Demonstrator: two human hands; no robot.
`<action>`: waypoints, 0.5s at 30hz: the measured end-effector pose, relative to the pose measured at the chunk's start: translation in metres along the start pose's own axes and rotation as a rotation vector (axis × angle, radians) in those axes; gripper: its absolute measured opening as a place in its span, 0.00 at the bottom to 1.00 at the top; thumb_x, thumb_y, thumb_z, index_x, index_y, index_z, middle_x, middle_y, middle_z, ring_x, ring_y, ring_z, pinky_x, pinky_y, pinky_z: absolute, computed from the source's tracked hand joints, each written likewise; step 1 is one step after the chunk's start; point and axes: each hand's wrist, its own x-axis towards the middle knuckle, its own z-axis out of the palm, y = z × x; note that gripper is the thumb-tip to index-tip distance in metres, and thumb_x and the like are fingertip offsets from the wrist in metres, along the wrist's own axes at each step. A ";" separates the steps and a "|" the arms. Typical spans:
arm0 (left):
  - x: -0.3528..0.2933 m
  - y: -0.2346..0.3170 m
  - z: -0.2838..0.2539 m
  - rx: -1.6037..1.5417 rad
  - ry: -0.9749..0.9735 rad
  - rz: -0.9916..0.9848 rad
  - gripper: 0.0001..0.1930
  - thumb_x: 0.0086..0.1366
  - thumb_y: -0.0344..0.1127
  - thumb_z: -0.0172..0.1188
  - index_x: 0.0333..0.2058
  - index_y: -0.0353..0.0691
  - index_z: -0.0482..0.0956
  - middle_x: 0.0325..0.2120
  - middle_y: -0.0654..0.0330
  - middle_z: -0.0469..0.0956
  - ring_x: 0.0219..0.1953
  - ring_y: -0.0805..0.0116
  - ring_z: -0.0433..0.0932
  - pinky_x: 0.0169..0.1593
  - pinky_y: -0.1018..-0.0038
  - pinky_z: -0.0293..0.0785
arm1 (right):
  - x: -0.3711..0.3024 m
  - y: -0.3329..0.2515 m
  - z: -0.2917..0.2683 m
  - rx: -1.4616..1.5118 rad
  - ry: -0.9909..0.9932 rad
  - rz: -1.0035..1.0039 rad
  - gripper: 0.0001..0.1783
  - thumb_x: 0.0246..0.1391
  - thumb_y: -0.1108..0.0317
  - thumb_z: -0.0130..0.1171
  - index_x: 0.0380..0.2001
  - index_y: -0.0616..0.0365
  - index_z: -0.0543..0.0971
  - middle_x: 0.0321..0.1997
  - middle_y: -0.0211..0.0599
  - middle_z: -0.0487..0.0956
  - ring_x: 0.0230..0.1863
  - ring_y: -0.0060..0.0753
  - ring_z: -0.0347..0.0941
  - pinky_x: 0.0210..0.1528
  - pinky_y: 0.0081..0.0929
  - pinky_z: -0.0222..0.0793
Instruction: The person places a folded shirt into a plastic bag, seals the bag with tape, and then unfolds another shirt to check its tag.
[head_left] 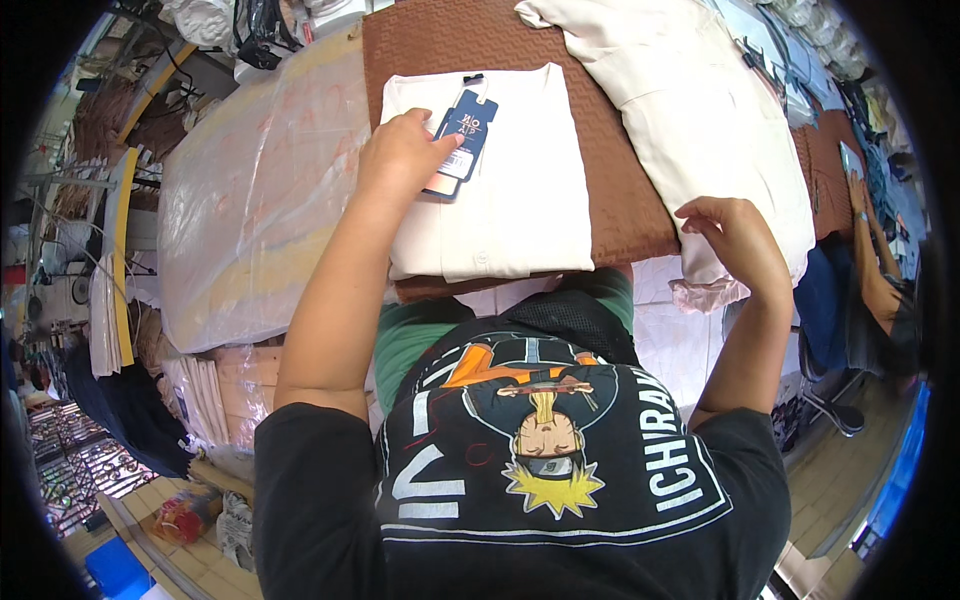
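Brown mat (625, 190): one, textured, the reference for all places below.
Folded garment (535, 190): one, cream; lay flat on the brown mat, along its near edge.
Hang tags (468, 118): dark blue, overlapping, on a pale loop; rested on the folded garment, above the left part of the brown mat.
Left hand (400, 155): over the brown mat's left part; thumb extended against the tags, forefinger apart from it, so the grasp stood unclosed.
Right hand (735, 235): just beyond the brown mat's right edge; fingers loosely curled. Whether they touched or gripped any cloth could not be told.
Second cream garment (690, 110): one, loosely laid; covered the brown mat's right side and reached past it, near the right hand.
Plastic-wrapped bundle (265, 190): one, large; stood just left of the brown mat.
Co-worker's arm (878, 270): well right of the brown mat.
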 end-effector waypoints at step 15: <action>-0.001 0.003 -0.038 -0.753 -0.105 -0.129 0.24 0.54 0.41 0.64 0.47 0.37 0.72 0.30 0.59 0.80 0.25 0.75 0.77 0.28 0.78 0.71 | 0.022 -0.012 0.025 0.026 0.127 -0.085 0.09 0.46 0.76 0.57 0.34 0.63 0.79 0.30 0.43 0.80 0.31 0.35 0.76 0.37 0.27 0.70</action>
